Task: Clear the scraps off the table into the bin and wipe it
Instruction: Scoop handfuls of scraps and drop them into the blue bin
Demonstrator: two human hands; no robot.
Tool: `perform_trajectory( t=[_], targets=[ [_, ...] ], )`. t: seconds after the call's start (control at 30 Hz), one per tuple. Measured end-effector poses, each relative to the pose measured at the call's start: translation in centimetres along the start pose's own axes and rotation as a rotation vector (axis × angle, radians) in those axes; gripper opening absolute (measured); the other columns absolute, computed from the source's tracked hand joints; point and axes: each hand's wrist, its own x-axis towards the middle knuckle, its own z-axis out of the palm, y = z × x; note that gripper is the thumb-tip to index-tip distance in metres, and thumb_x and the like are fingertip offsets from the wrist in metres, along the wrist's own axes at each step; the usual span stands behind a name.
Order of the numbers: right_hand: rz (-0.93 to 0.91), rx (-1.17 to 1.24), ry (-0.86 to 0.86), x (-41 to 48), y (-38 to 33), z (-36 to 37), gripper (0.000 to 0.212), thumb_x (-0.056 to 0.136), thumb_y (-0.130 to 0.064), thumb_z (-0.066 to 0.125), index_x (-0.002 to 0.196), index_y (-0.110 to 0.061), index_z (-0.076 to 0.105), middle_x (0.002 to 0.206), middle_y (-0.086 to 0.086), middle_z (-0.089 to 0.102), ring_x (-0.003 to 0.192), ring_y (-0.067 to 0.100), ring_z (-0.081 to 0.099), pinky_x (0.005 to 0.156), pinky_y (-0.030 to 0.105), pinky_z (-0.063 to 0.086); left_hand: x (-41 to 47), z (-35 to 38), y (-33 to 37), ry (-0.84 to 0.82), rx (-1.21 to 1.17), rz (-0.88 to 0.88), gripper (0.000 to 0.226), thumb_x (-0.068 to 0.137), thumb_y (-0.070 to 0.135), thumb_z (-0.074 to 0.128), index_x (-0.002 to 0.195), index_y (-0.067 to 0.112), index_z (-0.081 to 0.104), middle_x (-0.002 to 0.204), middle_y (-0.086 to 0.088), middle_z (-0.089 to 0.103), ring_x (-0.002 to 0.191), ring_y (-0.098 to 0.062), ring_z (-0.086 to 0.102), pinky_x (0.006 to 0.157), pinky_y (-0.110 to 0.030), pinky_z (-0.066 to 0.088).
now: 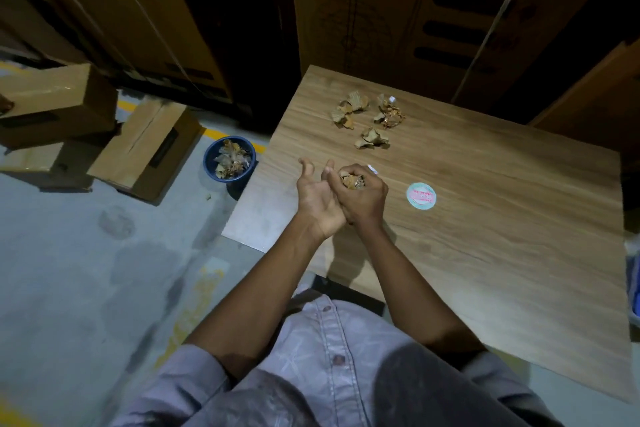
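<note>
Right hand clutches a fistful of scraps; left hand lies open, touching it. Loose scraps lie beyond; bin to their left.

No legible text: round sticker on table, carton prints too blurred.
</note>
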Motion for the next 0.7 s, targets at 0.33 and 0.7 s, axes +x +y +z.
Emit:
perform_trajectory(
  t=[0.33,0.7],
  targets=[
    [-0.018,-0.115,-0.178,0.4,-1.8,12.0,0.009,0.074,-0.016,0.086,0.076,-0.015,0.078,0.077,0.001,0.073,0.072,0.023,0.070,0.079,0.027,0.053,2.1,-2.7,9.2,0.306,0.024,0.242,0.050,0.110,0.048,0.034,0.122,0.009,0.063,0.108,-0.013,0.060,0.106,-0.026,0.060,0.110,-0.040,0.046],
    [0.621,0.270,-0.262,5.4,-5.6,40.4,0.018,0.087,-0.011,0.083,0.074,-0.008,0.071,0.066,0.001,0.071,0.059,0.014,0.067,0.056,0.024,0.052,10.3,-15.6,35.4,0.389,-0.118,0.250,0.035,0.107,0.028,0.049,0.118,0.003,0.070,0.102,-0.013,0.072,0.088,-0.026,0.072,0.077,-0.033,0.060]
  ],
)
